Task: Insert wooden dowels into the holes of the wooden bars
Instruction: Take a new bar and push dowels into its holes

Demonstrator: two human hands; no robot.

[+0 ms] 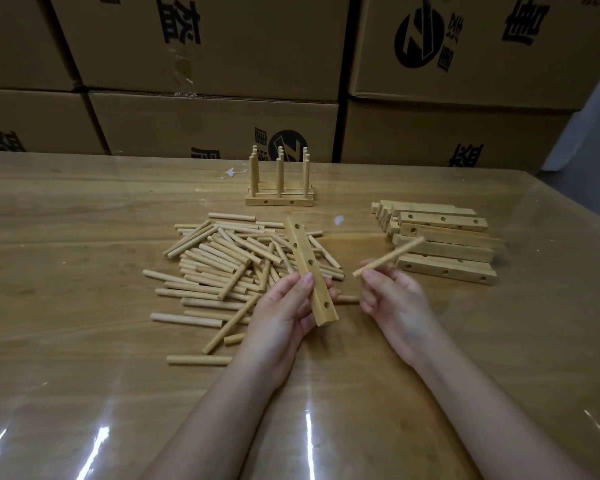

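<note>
My left hand (284,310) grips a wooden bar (308,268) with several holes, held above the table and slanting away from me. My right hand (392,296) pinches one wooden dowel (390,256), which points up and to the right, a short way right of the bar and apart from it. A loose pile of dowels (222,268) lies on the table to the left of the bar. A stack of bars with holes (440,240) lies at the right.
Finished bars with upright dowels (279,188) stand at the back centre. Stacked cardboard boxes (215,126) wall off the table's far edge. The wooden table (84,375) has a glossy cover. A few stray dowels (198,360) lie near my left forearm.
</note>
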